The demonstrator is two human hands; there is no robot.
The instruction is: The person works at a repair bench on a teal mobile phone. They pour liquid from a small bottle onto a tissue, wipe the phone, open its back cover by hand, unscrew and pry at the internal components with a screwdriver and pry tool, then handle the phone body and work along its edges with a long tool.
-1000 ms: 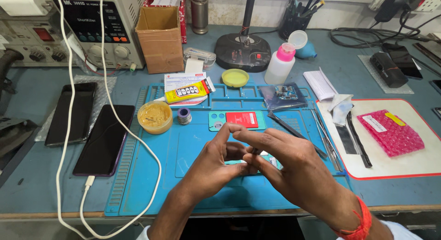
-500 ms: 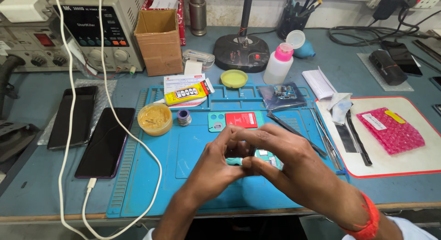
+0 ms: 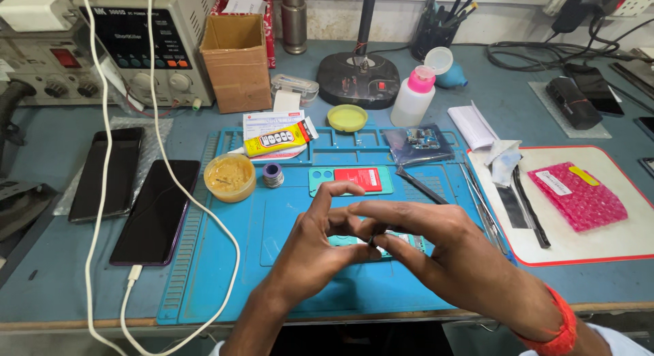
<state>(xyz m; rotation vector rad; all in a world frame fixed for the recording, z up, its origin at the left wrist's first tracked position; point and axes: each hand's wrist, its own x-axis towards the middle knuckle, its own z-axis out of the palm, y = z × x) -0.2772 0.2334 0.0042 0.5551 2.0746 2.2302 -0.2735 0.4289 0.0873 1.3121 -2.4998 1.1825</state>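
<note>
Over the blue work mat point(image 3: 225, 274), my left hand point(image 3: 317, 250) and my right hand point(image 3: 436, 250) meet with fingertips pinched together on a small dark part point(image 3: 372, 239) too tiny to identify. Beneath them lies a teal phone frame point(image 3: 415, 245), mostly hidden by the fingers. Just beyond the hands rests a teal phone back with a red battery point(image 3: 351, 179). A small solder wire spool point(image 3: 273, 175) and a round tub of yellow paste point(image 3: 229, 177) stand on the mat to the left.
Two dark phones point(image 3: 157, 209) lie left of the mat with a white cable point(image 3: 170, 186) across them. A yellow glue tube point(image 3: 276, 139), cardboard box point(image 3: 236, 60), white bottle with pink cap point(image 3: 413, 97), tweezers point(image 3: 480, 203) and a white pad with a pink bag point(image 3: 578, 196) surround the mat.
Both hands have stayed together over the teal frame, fingers shifting slightly around the small part. Nothing else on the bench has moved.
</note>
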